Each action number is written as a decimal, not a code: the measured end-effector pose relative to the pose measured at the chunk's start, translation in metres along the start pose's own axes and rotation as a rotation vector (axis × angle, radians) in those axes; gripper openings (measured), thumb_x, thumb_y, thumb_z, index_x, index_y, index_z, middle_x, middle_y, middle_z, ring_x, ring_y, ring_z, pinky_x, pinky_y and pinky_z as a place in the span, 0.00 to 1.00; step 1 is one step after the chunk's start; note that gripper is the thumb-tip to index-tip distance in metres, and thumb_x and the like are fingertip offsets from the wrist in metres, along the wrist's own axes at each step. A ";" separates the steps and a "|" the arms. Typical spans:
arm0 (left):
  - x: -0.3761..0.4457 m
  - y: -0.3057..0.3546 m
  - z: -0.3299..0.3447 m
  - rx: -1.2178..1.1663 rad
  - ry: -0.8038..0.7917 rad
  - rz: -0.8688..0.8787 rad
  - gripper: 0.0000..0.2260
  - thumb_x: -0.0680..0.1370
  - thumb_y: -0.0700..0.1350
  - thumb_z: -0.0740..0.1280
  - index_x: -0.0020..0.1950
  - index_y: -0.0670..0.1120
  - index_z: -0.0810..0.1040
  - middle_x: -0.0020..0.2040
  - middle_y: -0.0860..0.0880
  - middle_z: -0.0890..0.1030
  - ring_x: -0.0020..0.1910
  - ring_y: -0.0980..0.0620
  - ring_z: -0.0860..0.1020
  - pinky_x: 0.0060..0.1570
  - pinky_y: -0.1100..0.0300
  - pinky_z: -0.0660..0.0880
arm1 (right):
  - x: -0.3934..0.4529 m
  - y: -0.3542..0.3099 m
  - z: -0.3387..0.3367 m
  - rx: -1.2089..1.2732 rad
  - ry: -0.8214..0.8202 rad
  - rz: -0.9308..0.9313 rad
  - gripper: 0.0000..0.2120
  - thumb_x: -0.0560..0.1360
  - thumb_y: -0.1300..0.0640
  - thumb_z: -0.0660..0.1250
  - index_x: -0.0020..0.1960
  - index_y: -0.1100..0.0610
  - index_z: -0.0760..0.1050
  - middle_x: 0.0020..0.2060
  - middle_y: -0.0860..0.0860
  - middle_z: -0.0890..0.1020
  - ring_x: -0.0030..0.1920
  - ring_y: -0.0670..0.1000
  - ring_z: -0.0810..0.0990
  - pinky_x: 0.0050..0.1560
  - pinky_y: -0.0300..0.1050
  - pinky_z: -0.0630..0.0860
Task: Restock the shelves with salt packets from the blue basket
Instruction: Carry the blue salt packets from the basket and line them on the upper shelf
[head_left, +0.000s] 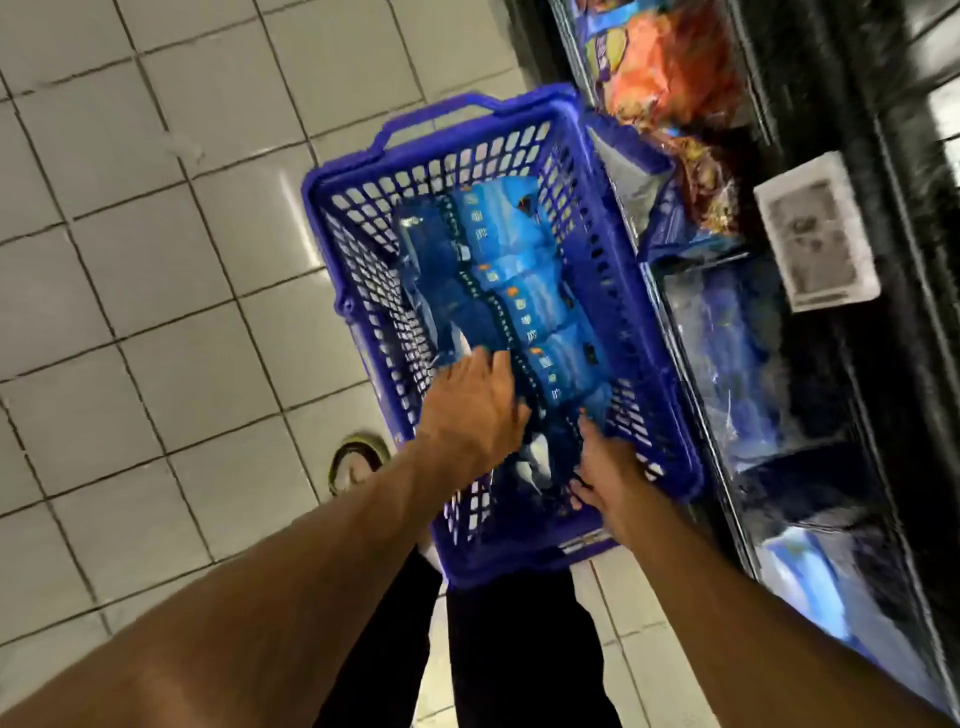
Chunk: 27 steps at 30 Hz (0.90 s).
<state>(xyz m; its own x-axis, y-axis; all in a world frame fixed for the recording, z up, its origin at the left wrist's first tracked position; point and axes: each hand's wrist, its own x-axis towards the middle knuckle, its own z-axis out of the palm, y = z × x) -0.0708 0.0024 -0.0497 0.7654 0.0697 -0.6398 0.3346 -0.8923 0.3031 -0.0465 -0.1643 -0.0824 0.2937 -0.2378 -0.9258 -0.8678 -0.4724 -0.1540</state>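
Hands on glossy packets

I see the blue basket, of lattice plastic, standing on the floor just beside the shelves. Inside the basket lie the salt packets, glossy blue, packed in a row along its length, with more blue packets on the shelves beside it

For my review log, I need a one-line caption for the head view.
Both hands, left hand and right hand, reach into the blue basket of salt packets beside stocked shelves.
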 end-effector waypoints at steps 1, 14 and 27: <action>0.015 0.003 0.010 0.071 -0.004 0.004 0.22 0.81 0.55 0.60 0.69 0.42 0.66 0.65 0.40 0.73 0.65 0.39 0.73 0.64 0.47 0.69 | 0.016 0.000 0.005 -0.035 0.013 0.018 0.28 0.84 0.43 0.56 0.70 0.67 0.69 0.58 0.61 0.75 0.58 0.59 0.75 0.71 0.60 0.69; 0.079 0.017 0.054 0.280 -0.033 -0.055 0.24 0.78 0.57 0.69 0.67 0.45 0.70 0.61 0.44 0.77 0.62 0.42 0.74 0.60 0.49 0.69 | 0.093 0.025 0.026 0.512 0.036 0.200 0.42 0.64 0.42 0.80 0.73 0.55 0.70 0.72 0.56 0.73 0.69 0.60 0.74 0.61 0.57 0.77; 0.090 -0.005 0.064 -0.529 -0.442 -0.228 0.18 0.67 0.43 0.81 0.53 0.50 0.80 0.49 0.51 0.84 0.51 0.50 0.82 0.51 0.63 0.79 | 0.042 0.037 0.008 0.573 -0.103 0.100 0.34 0.61 0.53 0.84 0.64 0.60 0.78 0.59 0.59 0.84 0.59 0.62 0.82 0.62 0.64 0.78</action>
<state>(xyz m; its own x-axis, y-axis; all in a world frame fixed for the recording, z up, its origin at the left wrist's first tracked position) -0.0393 -0.0154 -0.1542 0.3887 -0.0586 -0.9195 0.7660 -0.5340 0.3579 -0.0695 -0.1850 -0.1292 0.1833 -0.1601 -0.9699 -0.9760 0.0884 -0.1990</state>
